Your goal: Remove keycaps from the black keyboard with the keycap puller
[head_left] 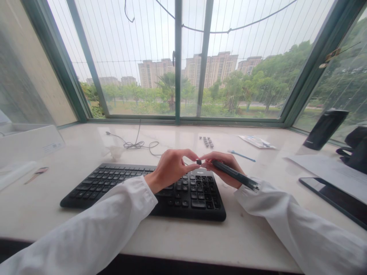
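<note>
Between the thumb and fingertip of my left hand (172,168) is a small black keycap (198,162), pinched above the keyboard. My right hand (225,166) meets it from the other side, its fingertips at the keycap. Across the right palm lies a long, slim dark tool (236,175), gripped in that hand; its exact kind is unclear. Below both hands rests a black keyboard (114,183), partly covered by my left hand and sleeve. On its number pad several keys look removed, with bare sockets showing. Several loose keycaps (208,142) lie in rows behind the keyboard.
A blue stick (243,156) and a plastic packet (256,142) lie behind my right hand. At right are a phone (335,196), paper (329,172) and a black upright object (326,129). A cable (134,144) coils near the window; a white box (31,139) stands left.
</note>
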The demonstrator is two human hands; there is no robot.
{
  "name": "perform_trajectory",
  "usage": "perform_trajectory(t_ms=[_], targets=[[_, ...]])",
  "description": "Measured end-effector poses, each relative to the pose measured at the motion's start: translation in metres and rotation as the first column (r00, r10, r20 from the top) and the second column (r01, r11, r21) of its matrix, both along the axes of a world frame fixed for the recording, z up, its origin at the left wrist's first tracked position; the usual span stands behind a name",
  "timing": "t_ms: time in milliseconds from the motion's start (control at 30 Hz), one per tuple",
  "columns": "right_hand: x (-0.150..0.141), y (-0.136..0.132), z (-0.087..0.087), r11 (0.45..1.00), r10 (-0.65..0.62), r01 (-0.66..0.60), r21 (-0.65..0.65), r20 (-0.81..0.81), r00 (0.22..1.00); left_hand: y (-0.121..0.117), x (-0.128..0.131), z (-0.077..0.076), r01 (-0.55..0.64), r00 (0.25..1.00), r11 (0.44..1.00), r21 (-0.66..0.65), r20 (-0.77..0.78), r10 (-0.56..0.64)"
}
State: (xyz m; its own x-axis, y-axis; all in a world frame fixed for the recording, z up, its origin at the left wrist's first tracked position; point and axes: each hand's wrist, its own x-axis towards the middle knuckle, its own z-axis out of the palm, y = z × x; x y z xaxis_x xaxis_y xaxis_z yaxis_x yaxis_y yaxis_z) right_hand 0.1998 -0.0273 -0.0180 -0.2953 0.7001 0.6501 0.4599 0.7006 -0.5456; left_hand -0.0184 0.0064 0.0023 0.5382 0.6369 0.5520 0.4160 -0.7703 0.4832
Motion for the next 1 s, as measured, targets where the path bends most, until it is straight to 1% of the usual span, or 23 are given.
perform_trajectory(t_ms=[167, 433, 567, 733, 900, 1000], targets=[[-0.001, 0.000, 0.000, 1.000, -0.013, 0.013, 0.010, -0.011, 1.000, 0.001, 0.000, -0.001, -0.014, 1.000, 1.000, 0.028, -0.010, 0.015], [-0.003, 0.000, -0.003, 0.997, -0.042, 0.038, -0.060, -0.078, 0.996, 0.002, -0.001, -0.002, -0.053, 0.996, 0.995, 0.079, -0.064, 0.058], [-0.006, 0.001, -0.005, 0.994, -0.060, 0.055, -0.092, -0.047, 0.997, 0.003, -0.002, -0.003, -0.073, 0.989, 0.992, 0.104, -0.118, 0.085], [-0.008, 0.003, -0.007, 0.997, -0.036, 0.036, -0.070, 0.001, 0.999, 0.001, 0.000, -0.003, -0.090, 0.968, 0.988, 0.129, -0.223, 0.117], [-0.008, 0.005, -0.010, 0.999, -0.034, 0.033, -0.025, -0.025, 0.999, -0.004, 0.004, -0.001, -0.126, 0.945, 0.978, 0.166, -0.278, 0.169], [-0.008, 0.005, -0.010, 0.998, -0.061, 0.061, -0.014, -0.047, 0.997, 0.000, 0.000, 0.001, -0.165, 0.933, 0.972, 0.167, -0.294, 0.209]])
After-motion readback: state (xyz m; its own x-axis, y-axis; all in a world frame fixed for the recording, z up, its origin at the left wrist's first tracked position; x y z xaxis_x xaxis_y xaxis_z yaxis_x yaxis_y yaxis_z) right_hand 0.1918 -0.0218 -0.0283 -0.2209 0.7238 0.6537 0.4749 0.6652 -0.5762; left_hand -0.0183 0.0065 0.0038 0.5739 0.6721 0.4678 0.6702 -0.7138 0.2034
